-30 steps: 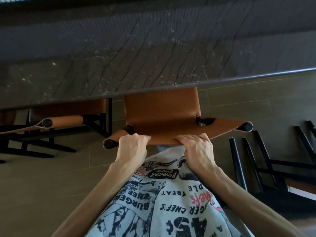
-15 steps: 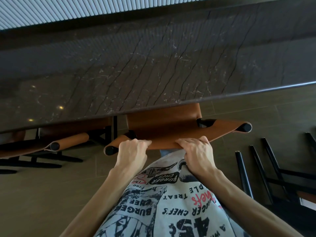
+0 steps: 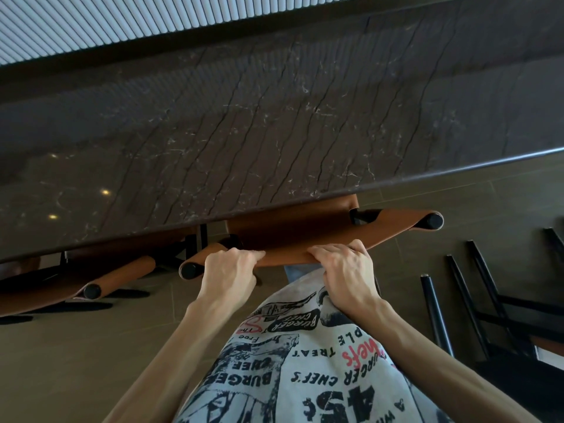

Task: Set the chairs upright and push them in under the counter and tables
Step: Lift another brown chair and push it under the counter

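A tan leather chair with a black frame stands upright in front of me, its seat mostly hidden under the dark marble counter. My left hand grips the top of the chair's backrest near its left end. My right hand grips the same backrest edge further right. A second tan chair stands to the left, tucked under the counter. At the right, a third chair lies tipped over on the floor, its black legs pointing towards the counter.
Brown floor tiles spread out on my left. A ribbed white wall runs behind the counter. My printed shirt fills the bottom middle of the view.
The chair has slid further under the counter, so less of its seat shows. Both hands kept their grip on the backrest and moved forward with it.
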### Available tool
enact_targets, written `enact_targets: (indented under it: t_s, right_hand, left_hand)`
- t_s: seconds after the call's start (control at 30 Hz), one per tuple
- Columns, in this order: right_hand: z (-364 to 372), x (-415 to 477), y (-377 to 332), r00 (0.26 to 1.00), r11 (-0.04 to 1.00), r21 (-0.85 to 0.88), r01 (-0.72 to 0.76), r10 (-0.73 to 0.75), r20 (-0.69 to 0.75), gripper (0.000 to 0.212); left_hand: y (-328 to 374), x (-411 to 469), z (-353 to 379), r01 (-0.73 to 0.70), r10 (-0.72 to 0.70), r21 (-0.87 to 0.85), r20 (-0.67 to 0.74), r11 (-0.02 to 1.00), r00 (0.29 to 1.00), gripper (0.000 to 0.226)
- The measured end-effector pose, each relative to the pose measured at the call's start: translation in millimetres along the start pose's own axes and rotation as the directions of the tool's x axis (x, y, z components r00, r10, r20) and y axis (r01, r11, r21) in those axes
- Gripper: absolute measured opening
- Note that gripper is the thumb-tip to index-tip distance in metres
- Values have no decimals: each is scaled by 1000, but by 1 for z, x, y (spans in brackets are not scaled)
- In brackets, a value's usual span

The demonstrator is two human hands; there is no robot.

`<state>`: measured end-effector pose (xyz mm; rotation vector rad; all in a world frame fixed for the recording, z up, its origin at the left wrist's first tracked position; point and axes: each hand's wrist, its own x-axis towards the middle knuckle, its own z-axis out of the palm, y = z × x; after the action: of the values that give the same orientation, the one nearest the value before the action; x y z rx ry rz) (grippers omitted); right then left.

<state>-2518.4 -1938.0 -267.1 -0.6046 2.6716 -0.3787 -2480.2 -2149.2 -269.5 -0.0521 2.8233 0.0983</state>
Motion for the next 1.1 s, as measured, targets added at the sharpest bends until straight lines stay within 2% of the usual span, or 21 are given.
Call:
enact_targets:
  t_s: [0.17,0.3,0.7,0.83,0.97,1.1]
  right_hand:
    - [-2,10,-3,1000,1000,26,6,-6,1,54]
    - [-6,19,-3,1000,1000,6,-5,5,-12,41]
    - [-9,34,-10,1000,1000,11,-10,11,-28,41]
    - [-7,35,-11,996,998,60,-2,7,-94,38]
    - [-3,36,-9,975,993,116,14,12,-222,45]
    - [3,37,-5,961,993,103,50,-20,-277,48]
  left_hand:
    - [-5,10,-7,-8,8,20,-13,1000,1000,57]
    - [-9,19,-11,-16,16,12,-12,1000,1000,56]
    - [-21,27,-10,10,-10,-21,7,1000,1000,59]
    - [-21,27,-9,14,-14,-39,2,999,1000,59]
    - [-23,29,-10,43,-44,-42,-8,998,999,58]
    - [-21,28,-9,55,-56,-53,-11,997,998,56]
